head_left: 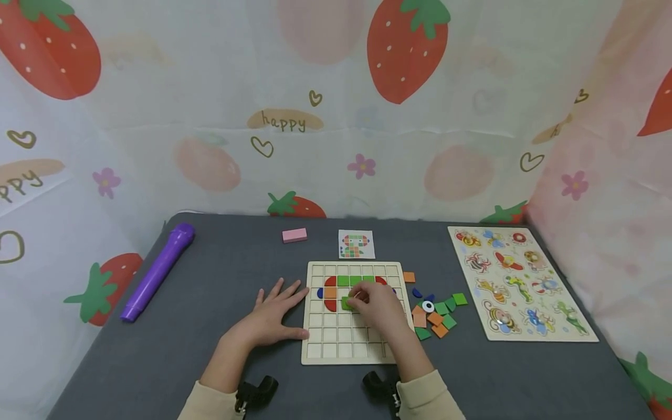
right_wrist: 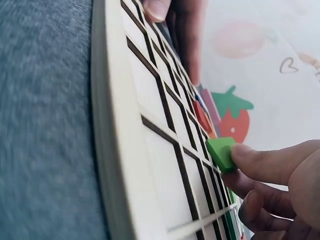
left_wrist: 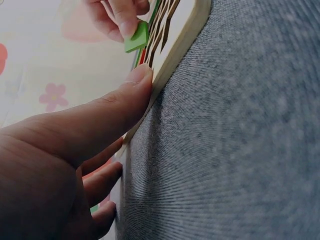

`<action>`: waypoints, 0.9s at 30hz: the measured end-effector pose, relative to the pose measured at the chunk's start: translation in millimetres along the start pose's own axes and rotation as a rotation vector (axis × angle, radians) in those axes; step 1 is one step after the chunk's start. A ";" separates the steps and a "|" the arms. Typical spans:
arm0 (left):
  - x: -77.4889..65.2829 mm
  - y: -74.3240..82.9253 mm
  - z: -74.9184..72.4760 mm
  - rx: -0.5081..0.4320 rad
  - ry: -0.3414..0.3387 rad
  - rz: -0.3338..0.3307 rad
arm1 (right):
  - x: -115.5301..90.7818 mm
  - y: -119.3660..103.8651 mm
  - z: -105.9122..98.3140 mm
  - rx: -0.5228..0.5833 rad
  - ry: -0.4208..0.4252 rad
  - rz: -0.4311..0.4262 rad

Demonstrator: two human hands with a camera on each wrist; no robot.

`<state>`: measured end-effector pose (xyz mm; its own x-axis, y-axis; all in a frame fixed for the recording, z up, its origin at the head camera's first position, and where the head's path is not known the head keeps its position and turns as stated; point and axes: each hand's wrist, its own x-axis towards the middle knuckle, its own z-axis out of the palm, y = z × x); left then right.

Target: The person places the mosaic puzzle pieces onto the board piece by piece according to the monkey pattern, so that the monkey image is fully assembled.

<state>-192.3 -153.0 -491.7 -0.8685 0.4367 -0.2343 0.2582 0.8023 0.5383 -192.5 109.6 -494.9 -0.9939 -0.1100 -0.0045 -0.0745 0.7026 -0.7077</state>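
A wooden grid board (head_left: 338,350) lies on the table with green, red, orange and blue pieces set in its upper rows. Between thumb and fingers my right hand (head_left: 379,306) pinches a green square tile (right_wrist: 221,153), tilted over the board's upper middle cells. The same green tile (left_wrist: 136,38) shows beyond the thumb in the left wrist view. My left hand (head_left: 273,318) lies spread at the board's left side, its thumb (left_wrist: 115,105) touching the edge and the other fingers on the cloth. Part of the board is hidden beneath my right hand.
Loose coloured tiles (head_left: 434,318) lie right of the board. A pattern card (head_left: 357,244) and a pink block (head_left: 294,235) sit behind it. To the far left is a purple microphone-shaped tube (head_left: 157,273); to the right, an insect puzzle board (head_left: 520,283).
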 end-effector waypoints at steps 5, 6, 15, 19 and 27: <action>0.2 -0.9 0.8 0.004 0.002 -0.001 | -1.1 -5.4 5.8 -0.035 -0.015 -0.012; 0.1 -1.0 0.8 0.004 0.002 -0.002 | -1.1 -6.3 7.1 -0.044 -0.012 -0.011; 0.1 -0.7 1.2 0.004 0.008 0.006 | 0.1 -8.7 11.5 -0.143 0.000 -0.002; 0.5 -0.2 1.1 0.008 0.003 0.000 | -0.9 -7.7 8.5 -0.140 -0.006 -0.020; 0.0 -0.1 1.6 0.002 0.005 -0.007 | -0.1 7.7 -15.9 -0.056 0.045 0.021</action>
<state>-191.6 -152.5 -493.1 -0.8724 0.4288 -0.2346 0.2525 0.8063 0.5349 -194.2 126.2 -489.1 -0.9978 -0.0642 0.0139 -0.0571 0.7430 -0.6668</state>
